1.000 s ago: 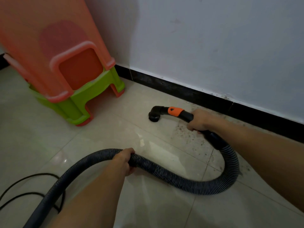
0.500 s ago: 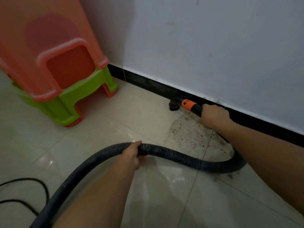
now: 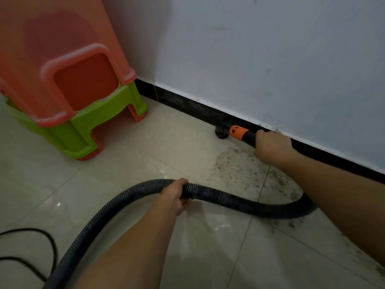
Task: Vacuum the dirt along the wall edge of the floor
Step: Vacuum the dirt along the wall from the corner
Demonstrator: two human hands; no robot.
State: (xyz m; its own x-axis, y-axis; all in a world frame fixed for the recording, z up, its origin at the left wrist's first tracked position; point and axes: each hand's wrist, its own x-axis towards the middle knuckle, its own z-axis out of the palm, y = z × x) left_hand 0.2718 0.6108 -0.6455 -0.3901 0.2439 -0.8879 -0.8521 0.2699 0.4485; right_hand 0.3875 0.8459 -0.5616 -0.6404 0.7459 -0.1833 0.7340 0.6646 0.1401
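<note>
Gripping the black wand (image 3: pixel 250 139) with the right hand (image 3: pixel 273 146), fingers curled tight round it just behind the orange collar (image 3: pixel 238 132), and holding the round nozzle (image 3: pixel 220 133) down on the floor (image 3: pixel 145 163) right against the black skirting (image 3: pixel 187 104). Clutching the ribbed hose (image 3: pixel 229 200) mid-loop with the left hand (image 3: pixel 177 195), wrapped fully round it. Looking at a speckled dirt patch (image 3: pixel 235 165) lying between nozzle and hose, with more grit (image 3: pixel 281 180) along the skirting to the right, stacked orange and green stools (image 3: pixel 73 90) off left, and a black cable (image 3: pixel 27 228) bottom left.
</note>
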